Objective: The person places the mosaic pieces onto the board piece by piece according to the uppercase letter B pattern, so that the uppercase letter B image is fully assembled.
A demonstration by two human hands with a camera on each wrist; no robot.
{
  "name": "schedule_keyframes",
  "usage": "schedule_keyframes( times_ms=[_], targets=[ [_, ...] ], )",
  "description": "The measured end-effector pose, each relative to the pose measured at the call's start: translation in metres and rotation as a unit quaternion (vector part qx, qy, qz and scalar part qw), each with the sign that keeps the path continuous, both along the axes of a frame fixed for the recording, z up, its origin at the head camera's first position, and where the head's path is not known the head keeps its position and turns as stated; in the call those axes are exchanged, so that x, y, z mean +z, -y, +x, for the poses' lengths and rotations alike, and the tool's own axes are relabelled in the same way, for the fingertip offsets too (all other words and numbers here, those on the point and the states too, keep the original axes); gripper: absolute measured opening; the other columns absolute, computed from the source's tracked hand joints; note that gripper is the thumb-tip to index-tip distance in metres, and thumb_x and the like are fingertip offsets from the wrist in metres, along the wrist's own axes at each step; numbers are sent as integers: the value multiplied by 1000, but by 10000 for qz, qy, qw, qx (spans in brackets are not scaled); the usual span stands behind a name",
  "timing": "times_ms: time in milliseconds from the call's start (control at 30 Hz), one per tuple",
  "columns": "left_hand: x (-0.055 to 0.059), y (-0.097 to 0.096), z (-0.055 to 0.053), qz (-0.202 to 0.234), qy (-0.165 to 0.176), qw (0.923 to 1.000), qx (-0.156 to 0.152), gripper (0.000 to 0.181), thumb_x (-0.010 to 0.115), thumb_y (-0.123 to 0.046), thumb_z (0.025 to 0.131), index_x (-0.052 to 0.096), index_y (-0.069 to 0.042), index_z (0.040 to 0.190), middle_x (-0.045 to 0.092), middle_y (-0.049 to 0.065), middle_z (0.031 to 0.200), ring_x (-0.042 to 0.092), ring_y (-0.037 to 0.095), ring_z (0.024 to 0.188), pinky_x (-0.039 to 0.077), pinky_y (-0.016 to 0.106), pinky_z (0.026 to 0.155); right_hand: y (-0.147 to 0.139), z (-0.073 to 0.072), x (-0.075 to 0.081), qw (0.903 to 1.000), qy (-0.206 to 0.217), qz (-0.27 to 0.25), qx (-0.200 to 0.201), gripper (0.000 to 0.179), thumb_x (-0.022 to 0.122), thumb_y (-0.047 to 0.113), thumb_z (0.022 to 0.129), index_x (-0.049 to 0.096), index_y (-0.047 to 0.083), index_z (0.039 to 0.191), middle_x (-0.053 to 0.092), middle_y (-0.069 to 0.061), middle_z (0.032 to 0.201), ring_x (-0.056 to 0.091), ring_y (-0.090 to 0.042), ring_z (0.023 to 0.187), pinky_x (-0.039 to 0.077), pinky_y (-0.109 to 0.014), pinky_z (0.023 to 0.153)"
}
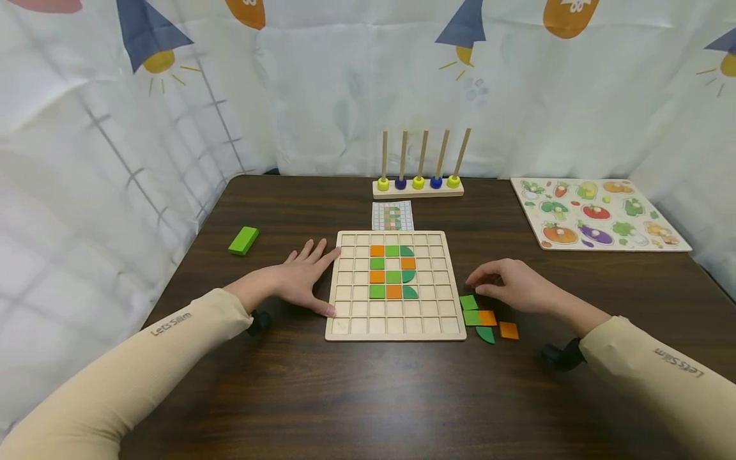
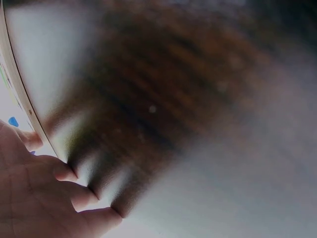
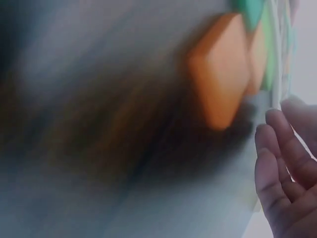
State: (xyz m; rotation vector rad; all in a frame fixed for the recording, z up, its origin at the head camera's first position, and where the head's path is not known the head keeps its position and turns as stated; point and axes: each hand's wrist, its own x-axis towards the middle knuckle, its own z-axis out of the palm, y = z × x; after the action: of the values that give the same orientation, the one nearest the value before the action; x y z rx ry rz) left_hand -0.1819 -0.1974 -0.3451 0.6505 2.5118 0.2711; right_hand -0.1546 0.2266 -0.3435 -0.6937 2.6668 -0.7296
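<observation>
A wooden grid board (image 1: 397,337) lies on the table, with orange, green and rounded dark-green tiles set in a block of its cells. My left hand (image 1: 301,281) is spread flat at the board's left edge, thumb and a fingertip touching the rim. Past the right edge, my right hand (image 1: 514,287) hovers with loosely bent fingers and nothing visible between them. Just below it lie green squares (image 1: 468,303), an orange square (image 1: 487,317), a dark-green rounded tile (image 1: 485,335) and a separate orange square (image 1: 508,330). The right wrist view shows that orange tile (image 3: 223,69) beside the fingers.
A small pattern card (image 1: 393,216) touches the board's far edge. Behind it stands a peg rack (image 1: 418,190) with yellow, blue and purple beads. A vegetable puzzle board (image 1: 598,214) lies far right, and a green block (image 1: 244,241) far left. A white curtain (image 1: 322,96) hangs behind.
</observation>
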Motion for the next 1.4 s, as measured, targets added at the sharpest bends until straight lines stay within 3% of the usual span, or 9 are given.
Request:
schedule_keyframes(
  times_ms=[300, 667, 1100, 1400],
  targets=[
    [-1, 1, -2, -31, -15, 10000, 11, 128, 78, -65, 80, -1, -13, 166, -13, 23, 170, -13, 49, 156, 3, 72, 121, -4, 0, -10, 9990, 399, -192, 77, 19, 72, 20, 97, 75, 10, 112, 73, -1, 102, 61, -12, 87, 53, -28, 77],
    [-2, 1, -3, -12, -40, 10000, -20, 127, 77, -65, 80, -1, -13, 166, -13, 24, 170, -12, 50, 156, 4, 73, 120, 2, 0, -11, 9996, 160, -60, -207, 13, 72, 15, 95, 72, 6, 105, 67, 0, 87, 57, -13, 77, 49, -28, 69],
    [-3, 0, -2, 0, -11, 10000, -22, 128, 77, -66, 80, -2, -14, 166, -13, 23, 170, -14, 49, 156, 3, 72, 121, -2, 1, -8, 9995, 221, -95, -228, 20, 71, 18, 97, 70, 5, 112, 67, -2, 94, 58, -13, 82, 51, -28, 72],
    [-3, 0, -2, -9, -20, 10000, -15, 128, 77, -66, 80, -2, -14, 166, -13, 23, 170, -14, 49, 156, 3, 72, 121, -23, 7, -2, 9955, 934, -143, -45, 30, 80, 27, 91, 68, 9, 112, 66, -2, 107, 58, -17, 95, 53, -26, 83]
  ],
)
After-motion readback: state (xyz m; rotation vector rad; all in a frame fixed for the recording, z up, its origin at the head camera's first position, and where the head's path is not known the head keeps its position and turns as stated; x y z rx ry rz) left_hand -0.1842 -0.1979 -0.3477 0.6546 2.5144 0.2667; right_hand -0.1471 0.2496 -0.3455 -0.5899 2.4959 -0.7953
